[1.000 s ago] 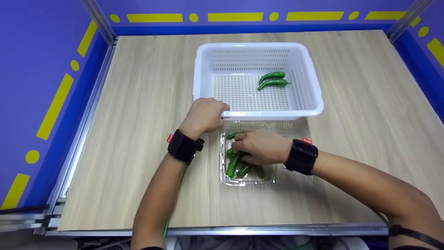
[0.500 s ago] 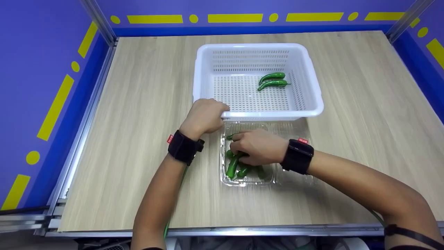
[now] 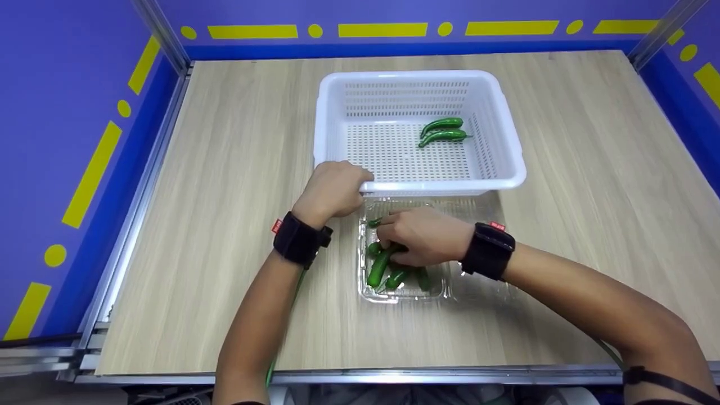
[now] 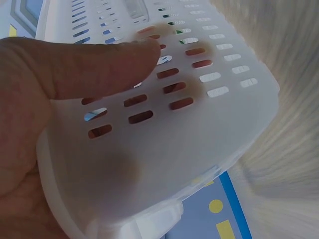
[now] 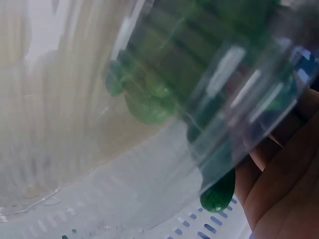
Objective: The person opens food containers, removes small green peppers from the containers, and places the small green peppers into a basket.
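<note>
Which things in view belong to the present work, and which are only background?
Likely work things:
green chili peppers
clear plastic clamshell
white slotted basket
left hand, gripping the basket
right hand, among the peppers

Background:
wood-grain tabletop
purple panels
black wristbands

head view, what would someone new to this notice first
Probably the white basket in the upper middle, with two green peppers inside toward its right and the left hand gripping its near left corner. Next, likely the clear container on its near side, where the right hand reaches in among more green peppers.
</note>
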`<action>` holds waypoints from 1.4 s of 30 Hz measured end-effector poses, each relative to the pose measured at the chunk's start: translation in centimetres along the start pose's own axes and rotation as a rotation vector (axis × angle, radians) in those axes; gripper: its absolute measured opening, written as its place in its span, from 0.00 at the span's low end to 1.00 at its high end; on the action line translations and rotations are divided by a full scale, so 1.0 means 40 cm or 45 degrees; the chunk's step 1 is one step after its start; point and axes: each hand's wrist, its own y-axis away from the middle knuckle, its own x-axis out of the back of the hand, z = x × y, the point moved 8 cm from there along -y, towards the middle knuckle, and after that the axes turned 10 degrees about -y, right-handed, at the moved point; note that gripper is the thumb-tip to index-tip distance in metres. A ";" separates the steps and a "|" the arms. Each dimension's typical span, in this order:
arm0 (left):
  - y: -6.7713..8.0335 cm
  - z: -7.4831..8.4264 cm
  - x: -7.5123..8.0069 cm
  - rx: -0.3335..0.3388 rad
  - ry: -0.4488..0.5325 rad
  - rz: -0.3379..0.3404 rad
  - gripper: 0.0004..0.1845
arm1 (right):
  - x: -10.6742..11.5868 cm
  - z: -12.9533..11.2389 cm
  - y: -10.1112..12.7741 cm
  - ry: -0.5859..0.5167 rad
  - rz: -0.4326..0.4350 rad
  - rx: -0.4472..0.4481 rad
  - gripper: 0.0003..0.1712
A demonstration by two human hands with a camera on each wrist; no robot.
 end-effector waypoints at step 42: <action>0.000 -0.001 -0.011 0.004 0.021 -0.049 0.12 | 0.074 0.004 0.039 -0.260 0.038 -0.021 0.06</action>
